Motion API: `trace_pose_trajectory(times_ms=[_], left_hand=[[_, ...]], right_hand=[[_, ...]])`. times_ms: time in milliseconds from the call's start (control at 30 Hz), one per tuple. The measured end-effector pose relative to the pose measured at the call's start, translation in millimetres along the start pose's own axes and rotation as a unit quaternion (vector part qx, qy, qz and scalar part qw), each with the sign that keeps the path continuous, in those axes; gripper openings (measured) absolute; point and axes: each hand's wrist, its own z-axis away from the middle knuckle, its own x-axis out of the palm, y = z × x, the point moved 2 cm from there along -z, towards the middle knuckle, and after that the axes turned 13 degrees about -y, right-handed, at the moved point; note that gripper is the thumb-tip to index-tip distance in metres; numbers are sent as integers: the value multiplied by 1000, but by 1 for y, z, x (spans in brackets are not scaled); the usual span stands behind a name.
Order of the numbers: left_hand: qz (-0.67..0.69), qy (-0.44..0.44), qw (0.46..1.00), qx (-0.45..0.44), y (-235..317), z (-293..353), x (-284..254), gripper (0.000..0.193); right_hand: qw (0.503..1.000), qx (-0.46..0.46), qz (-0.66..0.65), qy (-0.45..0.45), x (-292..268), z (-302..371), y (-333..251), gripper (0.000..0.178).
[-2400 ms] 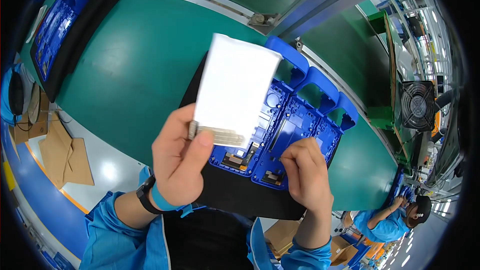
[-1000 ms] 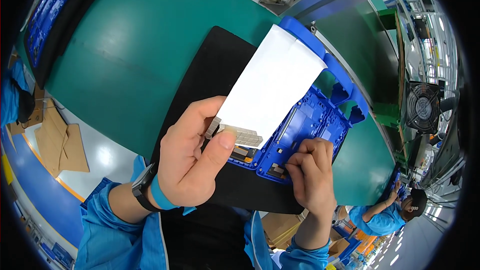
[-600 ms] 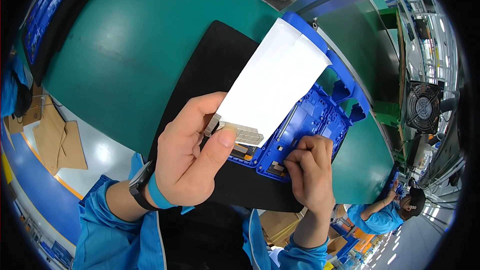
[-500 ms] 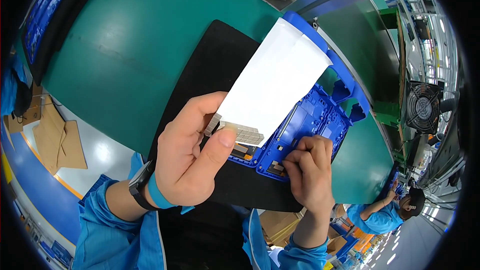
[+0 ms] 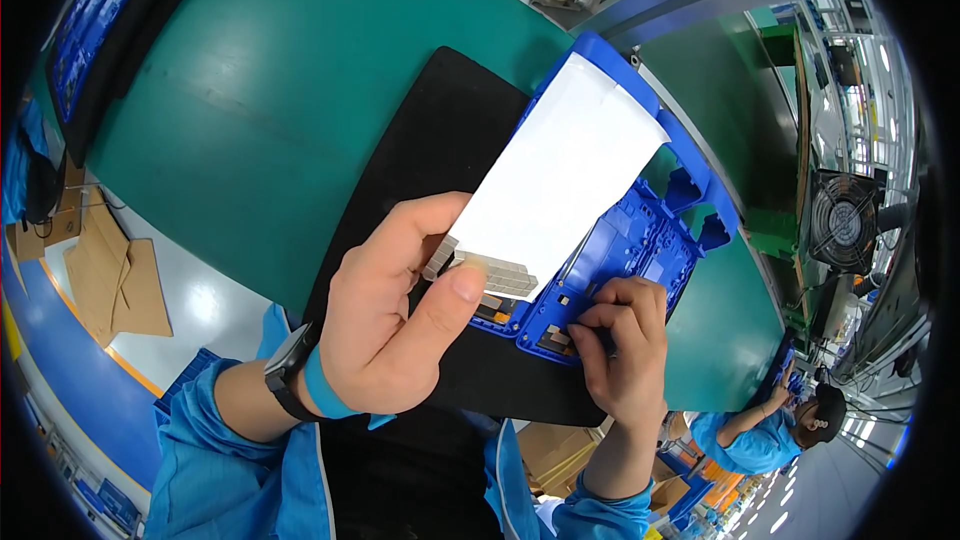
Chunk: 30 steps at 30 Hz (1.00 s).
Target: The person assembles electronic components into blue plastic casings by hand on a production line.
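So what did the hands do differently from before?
The left hand tilted the white card to lean toward the right. The right hand slid closer along the blue plastic tray and pinches at its near edge. The left hand's grip on the card and small blocks stayed the same.

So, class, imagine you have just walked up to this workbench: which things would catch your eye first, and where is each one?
The left hand in the middle foreground stands out, pinching a large white sheet with a row of small grey blocks at its lower edge. Behind it, a bright blue plastic tray lies on a black mat over the green table. At the tray's near edge, the right hand presses its fingers into a compartment.
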Motion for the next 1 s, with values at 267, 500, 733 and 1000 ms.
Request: trace_pose_trajectory(times_ms=[267, 500, 733, 1000], left_hand=[[22, -26, 999, -8, -4, 2, 4, 36], [-13, -61, 997, -48, 5, 1, 2, 31], [-78, -65, 994, -30, 9, -1, 0, 32], [-58, 77, 995, -21, -3, 0, 0, 33]], right_hand=[[992, -16, -40, 114, -7, -13, -33, 22], [984, -93, -35, 149, -1, -46, -54, 22], [988, -115, 22, 100, 0, -55, -53, 23], [986, -139, -6, 92, 2, -54, -53, 28]])
